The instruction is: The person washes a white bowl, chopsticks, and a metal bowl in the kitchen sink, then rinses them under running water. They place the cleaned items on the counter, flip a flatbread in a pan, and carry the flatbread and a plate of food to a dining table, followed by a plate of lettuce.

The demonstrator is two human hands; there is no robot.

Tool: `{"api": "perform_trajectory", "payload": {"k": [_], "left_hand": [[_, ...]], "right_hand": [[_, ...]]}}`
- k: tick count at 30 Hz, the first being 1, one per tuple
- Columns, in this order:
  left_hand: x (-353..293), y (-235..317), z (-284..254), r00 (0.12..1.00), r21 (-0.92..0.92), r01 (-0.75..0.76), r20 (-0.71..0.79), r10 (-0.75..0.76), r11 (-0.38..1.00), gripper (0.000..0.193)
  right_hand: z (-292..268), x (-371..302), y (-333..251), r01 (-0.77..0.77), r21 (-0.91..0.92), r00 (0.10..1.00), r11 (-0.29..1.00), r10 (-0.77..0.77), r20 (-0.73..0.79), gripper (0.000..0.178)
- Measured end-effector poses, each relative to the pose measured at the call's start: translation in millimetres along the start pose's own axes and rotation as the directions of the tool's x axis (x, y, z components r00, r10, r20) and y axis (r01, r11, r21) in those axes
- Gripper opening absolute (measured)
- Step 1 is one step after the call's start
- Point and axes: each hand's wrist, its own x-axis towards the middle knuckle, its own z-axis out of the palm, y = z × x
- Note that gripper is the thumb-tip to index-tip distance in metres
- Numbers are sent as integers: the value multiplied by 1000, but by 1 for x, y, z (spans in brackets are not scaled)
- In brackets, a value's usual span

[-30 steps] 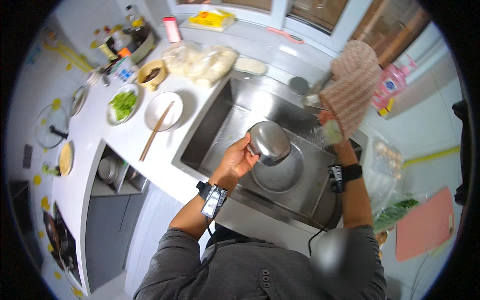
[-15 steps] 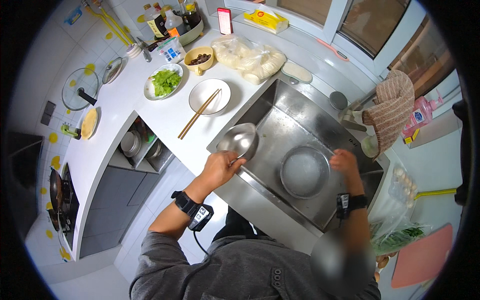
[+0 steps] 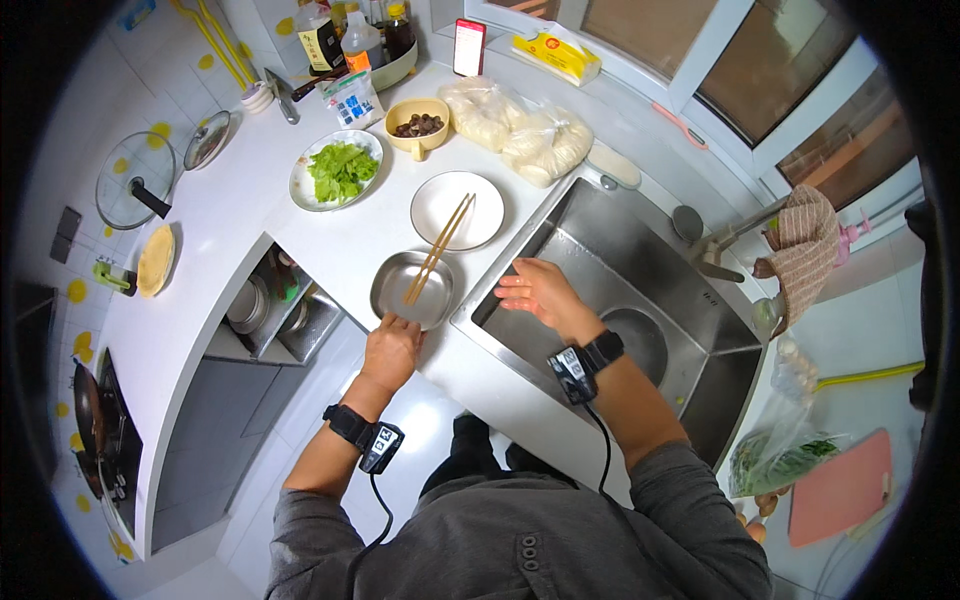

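Gripping steel bowl [image 3: 392, 287]: left hand [image 3: 392, 348]; right hand [image 3: 545, 292] over sink [image 3: 625, 245].

Markings noted: blue characters on white packet [image 3: 352, 100]; dark print on pale label of dark bottle [image 3: 321, 46]; red emblem on yellow packet [image 3: 556, 58]; black-and-white tags on wrist devices [image 3: 573, 374]; sink [image 3: 675, 262] wall marks, too small to read.

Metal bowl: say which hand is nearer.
Left: the left hand touches the near rim of the metal bowl; the right hand is apart, to the bowl's right, over the sink.
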Motion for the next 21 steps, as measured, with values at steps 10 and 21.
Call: {"api": "perform_trajectory", "payload": {"k": [10, 21], "left_hand": [[-1, -9, -28, 924, -333, 75, -330, -191, 940, 27], [51, 32, -28, 778, -886, 304, 443, -445, -350, 35]], "right_hand": [[54, 72, -8, -69, 188, 998, 980, 68, 11, 39], [-6, 0, -23, 27, 54, 999, 998, -25, -37, 42]]}}
